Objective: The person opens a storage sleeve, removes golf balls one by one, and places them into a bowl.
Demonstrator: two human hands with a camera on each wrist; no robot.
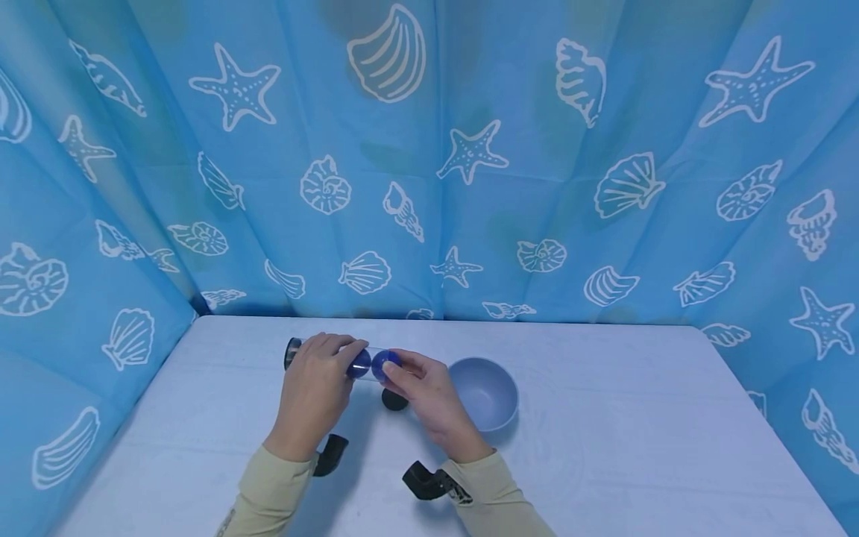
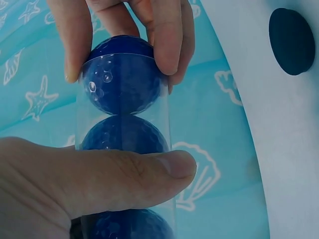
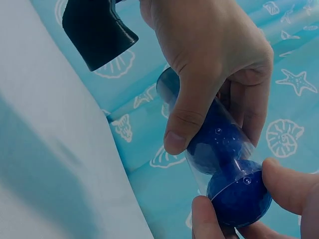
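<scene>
My left hand (image 1: pixel 312 403) grips a clear plastic tube (image 2: pixel 168 112), held tilted above the table with its black-capped end (image 1: pixel 291 353) to the left. Its thumb lies across the tube wall in the left wrist view. Between thumb and fingers, my right hand (image 1: pixel 429 395) holds a blue dimpled ball, like a golf ball (image 2: pixel 119 79), at the tube's mouth. Most of that ball sits inside the rim, with its top showing above. A second blue ball (image 2: pixel 124 132) touches it from within, and a third (image 2: pixel 132 226) shows below the thumb.
A round black cap (image 1: pixel 394 400) lies on the white table (image 1: pixel 604 447) beneath the hands. Just right of my right hand stands a light purple bowl (image 1: pixel 486 395). Black wrist mounts (image 1: pixel 424 481) jut out from both sleeves. Blue shell-patterned curtains (image 1: pixel 416 149) enclose the table.
</scene>
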